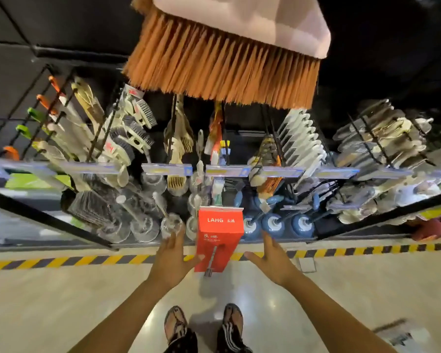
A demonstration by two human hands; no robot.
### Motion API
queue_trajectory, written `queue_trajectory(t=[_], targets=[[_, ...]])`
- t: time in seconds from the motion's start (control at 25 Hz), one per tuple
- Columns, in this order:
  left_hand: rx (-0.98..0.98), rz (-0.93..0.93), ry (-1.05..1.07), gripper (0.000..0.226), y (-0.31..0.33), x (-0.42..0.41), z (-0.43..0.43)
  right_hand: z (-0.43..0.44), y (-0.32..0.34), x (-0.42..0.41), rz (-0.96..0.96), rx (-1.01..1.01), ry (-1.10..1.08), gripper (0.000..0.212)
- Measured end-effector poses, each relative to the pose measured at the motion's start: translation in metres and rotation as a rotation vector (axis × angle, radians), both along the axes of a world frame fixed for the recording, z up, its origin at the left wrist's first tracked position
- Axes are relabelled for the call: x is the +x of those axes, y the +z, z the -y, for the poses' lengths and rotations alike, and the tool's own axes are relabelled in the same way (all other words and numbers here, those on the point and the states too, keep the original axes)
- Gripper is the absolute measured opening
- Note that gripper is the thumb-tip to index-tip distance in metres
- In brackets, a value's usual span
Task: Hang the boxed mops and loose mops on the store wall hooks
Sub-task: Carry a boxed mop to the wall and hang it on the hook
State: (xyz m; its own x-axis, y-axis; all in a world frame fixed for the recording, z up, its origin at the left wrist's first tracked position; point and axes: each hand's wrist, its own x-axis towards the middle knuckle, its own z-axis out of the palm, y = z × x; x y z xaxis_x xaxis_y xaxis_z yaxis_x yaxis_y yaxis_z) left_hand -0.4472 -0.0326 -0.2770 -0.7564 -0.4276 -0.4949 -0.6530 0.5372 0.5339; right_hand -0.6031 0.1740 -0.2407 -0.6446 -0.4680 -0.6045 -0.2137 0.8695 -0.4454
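In front of the wall rack (341, 172), at mid-display, the red boxed mop (218, 235) hangs upright with its top among the hooks; which hook carries it cannot be told. A metal handle (210, 261) pokes out of its bottom. The left hand (172, 256) is spread flat, thumb tip touching the box's left edge, gripping nothing. The right hand (271, 261) is likewise spread, just beside the box and apart from it. 3 blue toilet brushes (273, 225) stand behind on the right, and an orange broom (224, 64) hangs overhead.
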Motion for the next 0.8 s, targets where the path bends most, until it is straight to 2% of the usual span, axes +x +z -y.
queue_trajectory(t=[0.08,0.12,0.28,0.48,0.68,0.8], targets=[[0.091,-0.062,0.086,0.138,-0.028,-0.014,0.003,0.011,-0.026,-0.016,0.026,-0.054,0.003,0.088],[0.134,-0.095,0.124,0.140,-0.045,-0.020,0.004,0.017,-0.041,-0.023,0.035,-0.081,-0.007,0.089],[0.307,-0.247,0.263,0.126,-0.093,-0.051,0.003,0.034,-0.104,-0.043,0.088,-0.221,-0.073,0.096],[0.405,-0.449,0.367,0.116,-0.148,-0.077,-0.002,0.040,-0.174,-0.051,0.126,-0.471,-0.116,0.076],[0.431,-0.576,0.350,0.110,-0.181,-0.084,-0.001,0.044,-0.208,-0.058,0.104,-0.622,-0.161,0.094],[0.455,-0.598,0.383,0.109,-0.186,-0.085,0.002,0.045,-0.223,-0.061,0.093,-0.693,-0.163,0.092]])
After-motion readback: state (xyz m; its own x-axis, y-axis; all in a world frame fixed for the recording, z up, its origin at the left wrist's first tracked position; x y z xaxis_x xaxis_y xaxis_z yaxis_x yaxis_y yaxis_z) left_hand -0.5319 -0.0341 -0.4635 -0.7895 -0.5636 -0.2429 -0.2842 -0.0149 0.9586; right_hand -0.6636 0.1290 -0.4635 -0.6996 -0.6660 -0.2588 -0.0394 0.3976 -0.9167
